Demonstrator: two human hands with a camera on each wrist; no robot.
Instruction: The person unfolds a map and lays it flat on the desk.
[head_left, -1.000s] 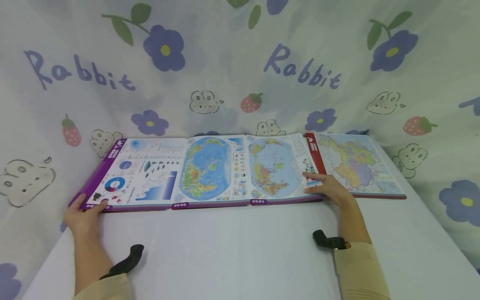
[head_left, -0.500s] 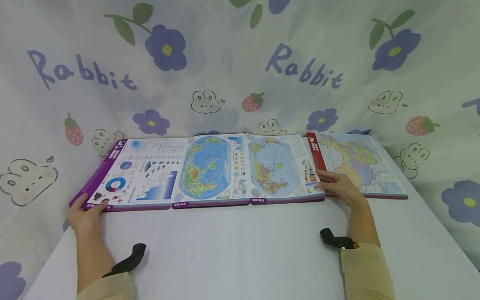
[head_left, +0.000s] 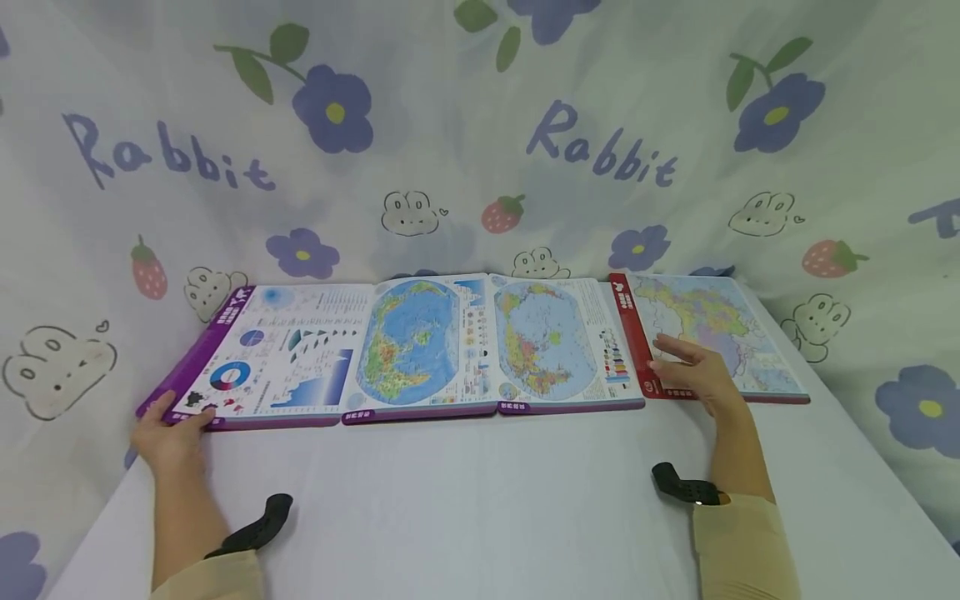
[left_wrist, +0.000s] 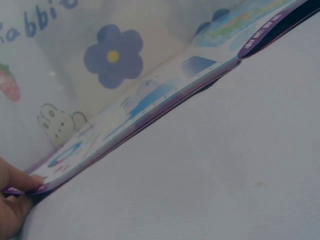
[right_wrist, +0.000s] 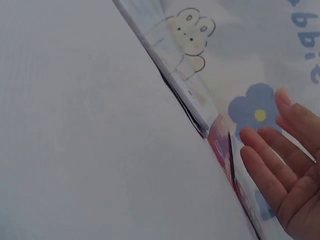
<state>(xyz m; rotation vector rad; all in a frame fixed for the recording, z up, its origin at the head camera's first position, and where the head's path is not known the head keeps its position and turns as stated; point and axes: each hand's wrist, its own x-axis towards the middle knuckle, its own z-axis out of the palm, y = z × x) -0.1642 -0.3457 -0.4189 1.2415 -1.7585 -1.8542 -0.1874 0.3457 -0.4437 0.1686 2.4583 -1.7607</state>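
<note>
A purple-edged fold-out world map (head_left: 416, 346) lies spread in three panels along the back of the table: charts at left, two oval maps to the right. My left hand (head_left: 171, 442) pinches its front left corner; in the left wrist view one finger (left_wrist: 20, 179) is over the corner and another below it. Beside the right end lies a red-edged map of China (head_left: 682, 304). Above its red strip, my right hand (head_left: 711, 382) holds nothing, fingers extended and slightly spread; the right wrist view shows the palm (right_wrist: 300, 200) bare.
A white cloth (head_left: 450, 508) covers the table in front of the maps. Directly behind them hangs a curtain (head_left: 450, 108) printed with flowers, rabbits and strawberries. Black wrist straps (head_left: 258, 525) sit on both forearms, next to beige sleeves.
My right hand has let go of the world map's right end and moved right, over the red strip of the China map. The left hand stays at its corner.
</note>
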